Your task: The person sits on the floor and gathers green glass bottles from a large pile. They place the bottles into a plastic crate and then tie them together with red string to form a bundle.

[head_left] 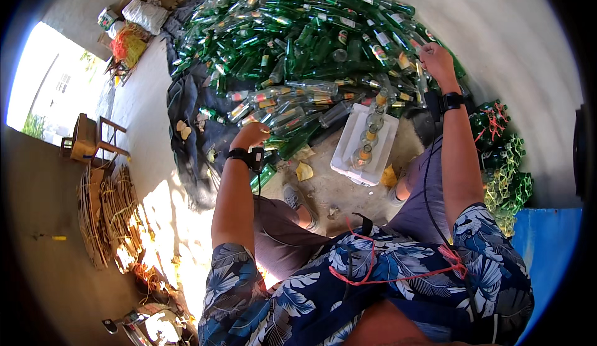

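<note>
A large heap of green and clear glass bottles spreads in front of me. My right hand reaches to the heap's right edge, its fingers curled against the bottles there; what they hold, if anything, is hidden. At the heap's near left edge is my left hand, bent over with fingers curled beside some bottles, and I cannot make out what is in them. Between my knees stands a white foam box. Several clear bottles with labels stand in a row on it.
Black sheeting lies under the heap's left side. Green bottles in netting are stacked at my right, beside a blue panel. A wooden chair, flattened cardboard bundles and stuffed sacks stand along the left.
</note>
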Tool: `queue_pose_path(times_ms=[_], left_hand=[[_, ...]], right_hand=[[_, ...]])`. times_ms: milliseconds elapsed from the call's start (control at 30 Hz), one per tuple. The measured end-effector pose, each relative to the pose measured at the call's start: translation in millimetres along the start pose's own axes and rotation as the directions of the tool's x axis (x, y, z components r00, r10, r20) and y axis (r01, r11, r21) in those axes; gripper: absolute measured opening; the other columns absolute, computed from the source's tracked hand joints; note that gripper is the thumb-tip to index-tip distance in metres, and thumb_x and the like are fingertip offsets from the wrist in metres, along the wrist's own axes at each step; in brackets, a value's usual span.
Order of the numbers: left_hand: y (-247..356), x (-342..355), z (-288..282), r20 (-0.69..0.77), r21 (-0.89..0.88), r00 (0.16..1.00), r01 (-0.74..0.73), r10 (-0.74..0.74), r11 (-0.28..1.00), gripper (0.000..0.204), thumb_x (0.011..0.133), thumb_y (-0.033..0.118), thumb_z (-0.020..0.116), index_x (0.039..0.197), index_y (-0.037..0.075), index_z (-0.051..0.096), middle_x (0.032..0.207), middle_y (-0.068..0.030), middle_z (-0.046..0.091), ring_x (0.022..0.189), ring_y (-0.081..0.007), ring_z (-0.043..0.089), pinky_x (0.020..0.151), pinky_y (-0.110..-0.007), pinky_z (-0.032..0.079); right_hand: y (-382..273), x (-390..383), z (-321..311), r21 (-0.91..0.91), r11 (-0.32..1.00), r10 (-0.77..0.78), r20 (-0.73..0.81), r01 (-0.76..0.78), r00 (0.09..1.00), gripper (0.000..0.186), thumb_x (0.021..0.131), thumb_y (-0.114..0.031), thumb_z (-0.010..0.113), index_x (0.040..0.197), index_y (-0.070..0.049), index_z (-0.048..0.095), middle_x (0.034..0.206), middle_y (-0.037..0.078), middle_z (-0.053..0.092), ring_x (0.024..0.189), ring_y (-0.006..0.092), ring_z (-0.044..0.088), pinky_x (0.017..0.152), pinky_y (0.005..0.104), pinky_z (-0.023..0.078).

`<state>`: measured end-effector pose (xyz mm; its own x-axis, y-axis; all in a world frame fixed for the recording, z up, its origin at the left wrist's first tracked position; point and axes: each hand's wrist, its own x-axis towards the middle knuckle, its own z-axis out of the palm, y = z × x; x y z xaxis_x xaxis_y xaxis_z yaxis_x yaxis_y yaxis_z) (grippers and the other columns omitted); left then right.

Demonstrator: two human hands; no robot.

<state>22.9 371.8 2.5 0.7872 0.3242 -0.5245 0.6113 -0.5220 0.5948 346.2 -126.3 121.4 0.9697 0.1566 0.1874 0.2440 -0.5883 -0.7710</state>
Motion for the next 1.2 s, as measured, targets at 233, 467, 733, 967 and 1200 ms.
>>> queue_pose_path(times_ms=[233,467,733,967,1200], left_hand=[[-17,35,-4,0.031,0.097,0.999,-0.035,0.033,0.995,0.033,0.084,0.019,0.074,0.113,0.004,0.073,0.097,-0.0123,0.074,0.075,-0.0223,0.075,0.067,-0.035,0.06],[-83,79,-4,-0.068,0.14,0.996,-0.054,0.064,0.989,0.03,0.08,0.023,0.077,0.107,0.01,0.076,0.108,-0.0135,0.075,0.098,-0.0323,0.072,0.085,-0.039,0.057],[-92,126,38,-0.129,0.482,0.988,-0.016,0.089,0.876,0.034,0.082,0.02,0.065,0.114,0.011,0.072,0.114,-0.0216,0.07,0.108,-0.0401,0.066,0.094,-0.049,0.053],[-108,161,68,-0.296,0.484,0.955,0.135,0.017,0.864,0.038,0.084,0.012,0.061,0.123,0.011,0.063,0.128,-0.0211,0.062,0.118,-0.0438,0.06,0.098,-0.051,0.051],[-94,186,91,-0.294,0.569,0.955,0.209,-0.041,0.795,0.041,0.093,0.015,0.054,0.134,0.011,0.052,0.134,-0.0155,0.06,0.127,-0.037,0.056,0.103,-0.055,0.045]], right_hand=[[13,15,3,-0.151,0.988,0.033,0.054,-0.025,0.998,0.019,0.084,-0.025,0.066,0.087,-0.007,0.071,0.078,0.01,0.073,0.072,0.0238,0.072,0.072,0.0378,0.055],[-2,17,7,-0.162,0.986,-0.032,0.042,0.039,0.999,0.02,0.084,-0.025,0.067,0.091,-0.006,0.072,0.079,0.012,0.073,0.072,0.0238,0.073,0.07,0.0369,0.055],[-7,8,7,-0.089,0.995,-0.029,0.121,0.04,0.992,0.019,0.086,-0.019,0.068,0.097,-0.004,0.069,0.074,0.009,0.069,0.063,0.0179,0.067,0.064,0.0333,0.052],[-4,19,-7,-0.146,0.989,0.035,0.093,-0.021,0.995,0.023,0.091,-0.02,0.068,0.105,-0.001,0.069,0.08,0.005,0.07,0.064,0.0116,0.063,0.063,0.0287,0.051],[17,20,-18,-0.264,0.964,0.004,0.071,0.015,0.997,0.027,0.091,-0.022,0.068,0.108,-0.002,0.069,0.085,0.009,0.072,0.067,0.0147,0.069,0.065,0.031,0.055]])
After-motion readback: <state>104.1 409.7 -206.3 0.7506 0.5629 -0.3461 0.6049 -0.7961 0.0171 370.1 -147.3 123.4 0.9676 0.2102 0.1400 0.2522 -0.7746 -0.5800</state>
